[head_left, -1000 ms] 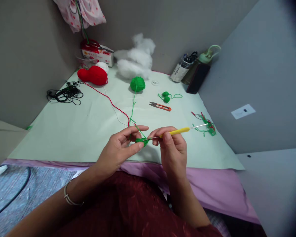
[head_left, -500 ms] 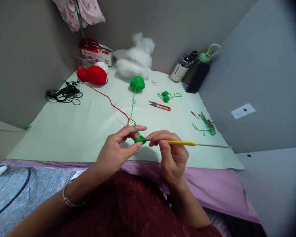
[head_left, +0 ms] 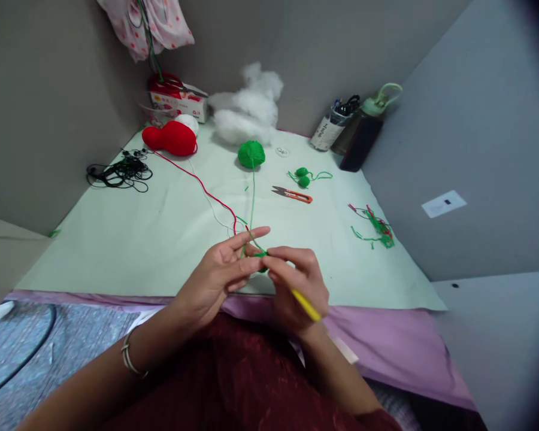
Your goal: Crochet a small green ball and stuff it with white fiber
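My left hand [head_left: 220, 272] pinches a small green crochet piece [head_left: 263, 263], mostly hidden by the fingers. Its index finger is stretched out with green yarn [head_left: 253, 203] running over it from a green yarn ball [head_left: 251, 154]. My right hand [head_left: 300, 281] is closed around a yellow-handled crochet hook [head_left: 306, 305], its fingertips meeting the piece. The handle slants down to the right; the hook's tip is hidden. Red yarn [head_left: 211, 194] and a thin white thread end beside my left fingers.
Orange thread snips [head_left: 293, 194] and two small green balls [head_left: 302, 178] lie right of centre. Yarn scraps [head_left: 377, 227] sit by the right wall. Behind are white stuffing [head_left: 247, 111], a red yarn skein [head_left: 170, 139], a bottle [head_left: 372, 114] and a pen cup [head_left: 330, 129]. Black cord [head_left: 121, 172] lies left.
The hook has swung from nearly level to slanting down toward me. My right hand has turned and lowered slightly. The green yarn from the ball now runs straight and taut.
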Available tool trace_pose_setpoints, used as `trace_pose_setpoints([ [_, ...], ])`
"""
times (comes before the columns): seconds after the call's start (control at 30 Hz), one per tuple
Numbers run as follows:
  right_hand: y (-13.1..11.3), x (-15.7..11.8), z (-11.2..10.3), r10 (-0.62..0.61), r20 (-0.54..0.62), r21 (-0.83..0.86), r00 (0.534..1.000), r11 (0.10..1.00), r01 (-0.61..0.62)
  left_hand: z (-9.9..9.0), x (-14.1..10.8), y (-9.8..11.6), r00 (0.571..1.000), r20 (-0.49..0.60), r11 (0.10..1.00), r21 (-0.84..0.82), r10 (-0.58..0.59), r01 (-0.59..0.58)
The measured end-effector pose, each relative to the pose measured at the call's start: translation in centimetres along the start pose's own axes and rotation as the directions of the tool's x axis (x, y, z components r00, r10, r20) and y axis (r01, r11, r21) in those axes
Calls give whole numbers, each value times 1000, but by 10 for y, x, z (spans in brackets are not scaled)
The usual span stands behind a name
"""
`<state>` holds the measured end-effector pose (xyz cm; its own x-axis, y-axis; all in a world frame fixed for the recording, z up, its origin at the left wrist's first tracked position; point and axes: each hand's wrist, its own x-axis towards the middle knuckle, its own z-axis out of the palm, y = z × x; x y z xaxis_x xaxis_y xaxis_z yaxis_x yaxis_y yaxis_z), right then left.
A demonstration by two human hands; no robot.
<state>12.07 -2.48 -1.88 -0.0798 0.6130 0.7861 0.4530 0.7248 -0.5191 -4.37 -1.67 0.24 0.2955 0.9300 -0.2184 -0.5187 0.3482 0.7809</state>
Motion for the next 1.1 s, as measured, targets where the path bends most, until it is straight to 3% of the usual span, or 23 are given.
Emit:
trace_pose_setpoints([
  [0.1, 0, 9, 0, 249, -57, 311, 967, 925, -220, -1, 2, 6, 999, 15, 999, -45, -29, 29],
  [0.2, 0, 16, 1, 402, 6, 506, 916, 789, -349, 0, 1, 5, 1000, 3, 1000, 6, 22, -22],
  [0.4, -1, 14, 4, 375, 79, 431, 924, 823, -371, 2, 2, -5, 989, -12, 976, 165, 147, -143],
  [0.5, -1, 13, 3, 376, 82, 457, 923, 809, -370, 1, 2, -3, 991, -18, 980, 152, 133, -129],
  [0.67, 7, 19, -3, 524, 161, 617, 836, 608, -500, -1, 3, 3, 992, 115, 998, -13, -52, 53],
  [0.73, 10, 23, -5, 580, 194, 636, 791, 539, -551, -2, 3, 3, 982, 172, 994, -61, -80, 92],
  [0.83, 12, 23, -5, 609, 258, 651, 750, 465, -600, -1, 3, 1, 987, 154, 995, -73, -52, 64],
  [0.9, 10, 20, -3, 574, 251, 641, 780, 505, -578, 0, 3, -2, 994, 108, 1000, -26, 5, -2],
  [1.03, 6, 11, 2, 459, 121, 520, 880, 726, -451, 1, 2, -7, 992, 60, 985, 128, 113, -120],
  [1.1, 5, 9, 2, 454, 97, 517, 886, 737, -434, -1, 1, -7, 989, 53, 972, 185, 136, -143],
])
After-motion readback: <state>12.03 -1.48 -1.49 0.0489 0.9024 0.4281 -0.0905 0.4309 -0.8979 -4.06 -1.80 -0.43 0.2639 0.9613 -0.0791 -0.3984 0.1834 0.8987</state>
